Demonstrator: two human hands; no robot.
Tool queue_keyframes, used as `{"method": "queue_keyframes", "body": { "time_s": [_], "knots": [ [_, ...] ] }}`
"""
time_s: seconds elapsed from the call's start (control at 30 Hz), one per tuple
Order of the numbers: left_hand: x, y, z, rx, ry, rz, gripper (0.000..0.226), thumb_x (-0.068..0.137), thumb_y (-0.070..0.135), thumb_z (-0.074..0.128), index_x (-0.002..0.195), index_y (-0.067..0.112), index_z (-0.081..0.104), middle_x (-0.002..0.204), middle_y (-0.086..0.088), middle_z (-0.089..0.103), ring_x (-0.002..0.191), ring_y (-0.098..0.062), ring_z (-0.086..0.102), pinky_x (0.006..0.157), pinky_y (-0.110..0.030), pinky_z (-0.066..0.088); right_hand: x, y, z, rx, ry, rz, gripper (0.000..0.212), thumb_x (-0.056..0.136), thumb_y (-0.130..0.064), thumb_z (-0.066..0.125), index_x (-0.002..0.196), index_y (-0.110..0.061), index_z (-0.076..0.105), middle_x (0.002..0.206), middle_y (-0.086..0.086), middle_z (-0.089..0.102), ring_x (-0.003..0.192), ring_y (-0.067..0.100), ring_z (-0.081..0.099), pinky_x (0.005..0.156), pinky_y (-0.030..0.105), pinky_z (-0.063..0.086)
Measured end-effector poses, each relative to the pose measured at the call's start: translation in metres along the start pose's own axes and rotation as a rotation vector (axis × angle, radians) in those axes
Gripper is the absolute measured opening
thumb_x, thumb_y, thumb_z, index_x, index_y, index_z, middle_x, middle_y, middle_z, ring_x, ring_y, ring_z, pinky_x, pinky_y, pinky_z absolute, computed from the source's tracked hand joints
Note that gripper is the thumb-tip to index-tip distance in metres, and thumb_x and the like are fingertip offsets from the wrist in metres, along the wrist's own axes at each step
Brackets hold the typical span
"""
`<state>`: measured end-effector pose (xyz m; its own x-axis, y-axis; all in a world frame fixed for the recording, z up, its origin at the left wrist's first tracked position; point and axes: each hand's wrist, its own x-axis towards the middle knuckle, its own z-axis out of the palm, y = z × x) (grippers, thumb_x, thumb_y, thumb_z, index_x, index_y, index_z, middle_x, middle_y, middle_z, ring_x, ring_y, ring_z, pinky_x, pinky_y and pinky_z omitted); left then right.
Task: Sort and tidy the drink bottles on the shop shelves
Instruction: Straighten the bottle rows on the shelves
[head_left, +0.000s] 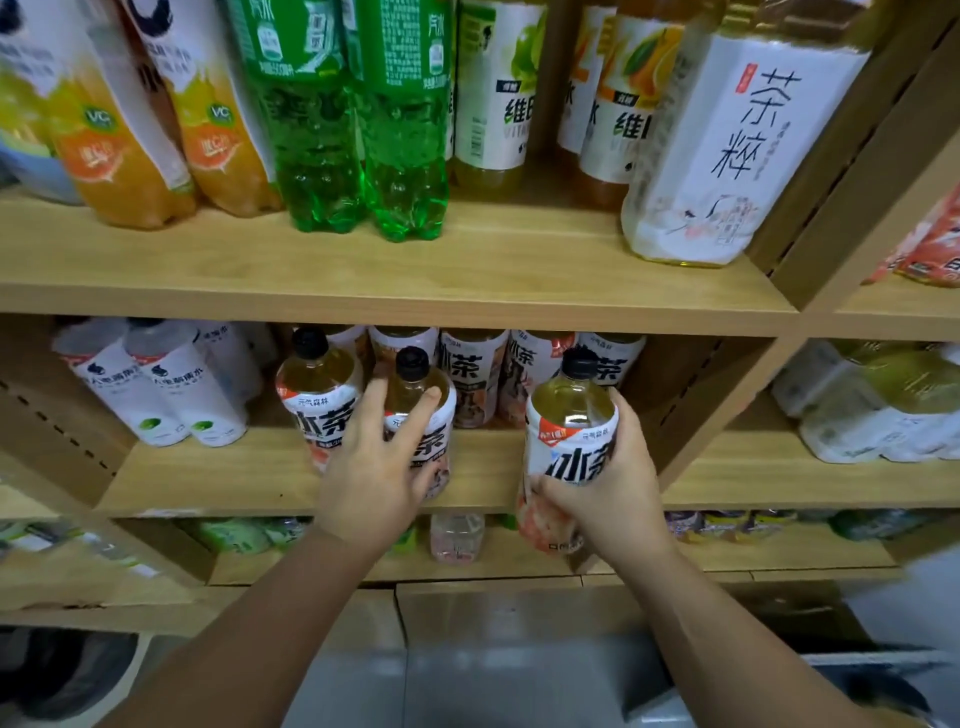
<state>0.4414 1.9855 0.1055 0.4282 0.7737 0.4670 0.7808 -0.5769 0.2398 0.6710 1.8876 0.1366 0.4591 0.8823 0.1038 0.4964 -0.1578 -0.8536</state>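
Right hand (605, 488) is wrapped tight round an iced tea bottle (569, 447), black cap up, held just off the front edge of the middle shelf (483, 483) near its right end. Left hand (376, 467) is spread open, fingers (421, 413) splayed against a second iced tea bottle (423, 415) standing at the front edge, touching a third (319, 395) on its left. More of the same tea lines the back. Two green soda bottles (358, 156) stand on the upper shelf (395, 299).
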Motion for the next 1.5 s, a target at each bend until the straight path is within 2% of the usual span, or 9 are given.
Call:
{"method": "queue_keyframes", "body": {
  "time_s": [0.17, 0.3, 0.5, 0.67, 0.77, 0.97, 1.13, 1.3, 1.5],
  "knots": [
    [-0.025, -0.009, -0.015, -0.145, 0.010, -0.058, 0.076, 0.082, 0.024, 0.082, 0.148, 0.028, 0.043, 0.162, -0.016, 0.028, 0.134, -0.037, 0.050, 0.083, -0.040, 0.059, 0.019, -0.005, 0.033, 0.018, 0.013, -0.034, 0.091, 0.058, -0.012, 0.096, 0.127, -0.038, 0.042, 0.123, -0.007, 0.059, 0.115, 0.007, 0.056, 0.095, 0.024, 0.051],
    [-0.045, -0.024, -0.026, -0.255, 0.083, -0.261, 0.071, 0.077, 0.016, 0.085, 0.140, 0.015, 0.051, 0.142, -0.014, 0.046, 0.124, -0.025, 0.050, 0.095, -0.046, 0.055, 0.035, -0.004, 0.062, 0.029, 0.044, -0.004, 0.084, 0.053, -0.019, 0.098, 0.116, -0.031, 0.045, 0.118, -0.005, 0.060, 0.112, 0.012, 0.059, 0.096, 0.037, 0.055],
    [-0.052, -0.039, -0.020, -0.402, 0.058, -0.513, 0.095, 0.068, 0.030, 0.092, 0.146, 0.021, 0.038, 0.138, 0.002, 0.038, 0.117, -0.024, 0.056, 0.087, -0.046, 0.059, 0.044, -0.001, 0.091, 0.048, 0.074, 0.009, 0.089, 0.053, -0.025, 0.100, 0.121, -0.028, 0.044, 0.125, -0.003, 0.058, 0.119, 0.013, 0.058, 0.103, 0.037, 0.053],
    [-0.046, -0.018, -0.005, -0.471, 0.045, -0.592, 0.079, 0.069, 0.040, 0.091, 0.132, 0.020, 0.048, 0.121, 0.005, 0.051, 0.101, -0.012, 0.060, 0.078, -0.026, 0.055, 0.047, -0.002, 0.093, 0.047, 0.043, -0.012, 0.096, 0.053, -0.026, 0.102, 0.125, -0.030, 0.038, 0.133, -0.002, 0.054, 0.125, 0.011, 0.052, 0.107, 0.028, 0.045],
    [-0.036, -0.007, 0.011, -0.564, -0.032, -0.593, 0.083, 0.070, 0.053, 0.084, 0.138, 0.027, 0.045, 0.127, 0.005, 0.055, 0.114, -0.015, 0.060, 0.087, -0.040, 0.059, 0.045, 0.003, 0.088, 0.018, -0.026, -0.006, 0.102, 0.054, -0.027, 0.101, 0.132, -0.028, 0.035, 0.135, -0.006, 0.055, 0.129, 0.010, 0.053, 0.107, 0.029, 0.046],
    [-0.020, 0.006, 0.027, -0.482, 0.038, -0.606, 0.071, 0.084, 0.039, 0.079, 0.144, 0.018, 0.048, 0.131, -0.006, 0.056, 0.121, -0.022, 0.054, 0.100, -0.040, 0.050, 0.034, 0.016, 0.070, -0.020, -0.201, 0.027, 0.089, 0.074, -0.017, 0.089, 0.140, -0.038, 0.033, 0.114, -0.035, 0.053, 0.102, -0.024, 0.052, 0.081, 0.002, 0.041],
    [-0.013, -0.002, 0.032, -0.424, -0.003, -0.559, 0.069, 0.092, 0.035, 0.071, 0.150, 0.015, 0.041, 0.140, -0.008, 0.055, 0.130, -0.026, 0.050, 0.108, -0.047, 0.046, 0.038, 0.014, 0.073, -0.098, -0.195, 0.042, 0.084, 0.076, -0.011, 0.087, 0.138, -0.031, 0.033, 0.128, -0.013, 0.062, 0.120, 0.010, 0.058, 0.098, 0.032, 0.053],
    [-0.009, -0.003, 0.034, -0.380, -0.011, -0.575, 0.070, 0.093, 0.036, 0.068, 0.152, 0.012, 0.038, 0.143, -0.012, 0.056, 0.131, -0.031, 0.053, 0.106, -0.050, 0.047, 0.042, 0.008, 0.086, -0.131, -0.117, 0.060, 0.077, 0.072, -0.015, 0.091, 0.116, -0.034, 0.031, 0.127, 0.000, 0.065, 0.121, 0.020, 0.062, 0.091, 0.028, 0.053],
    [-0.013, 0.009, 0.035, -0.421, 0.119, -0.633, 0.055, 0.089, 0.025, 0.075, 0.136, 0.006, 0.052, 0.126, -0.013, 0.062, 0.116, -0.030, 0.060, 0.094, -0.041, 0.052, 0.046, 0.005, 0.094, -0.117, -0.068, 0.118, 0.068, 0.075, -0.016, 0.090, 0.113, -0.027, 0.034, 0.128, 0.003, 0.061, 0.120, 0.022, 0.060, 0.086, 0.026, 0.047]
  ]
}}
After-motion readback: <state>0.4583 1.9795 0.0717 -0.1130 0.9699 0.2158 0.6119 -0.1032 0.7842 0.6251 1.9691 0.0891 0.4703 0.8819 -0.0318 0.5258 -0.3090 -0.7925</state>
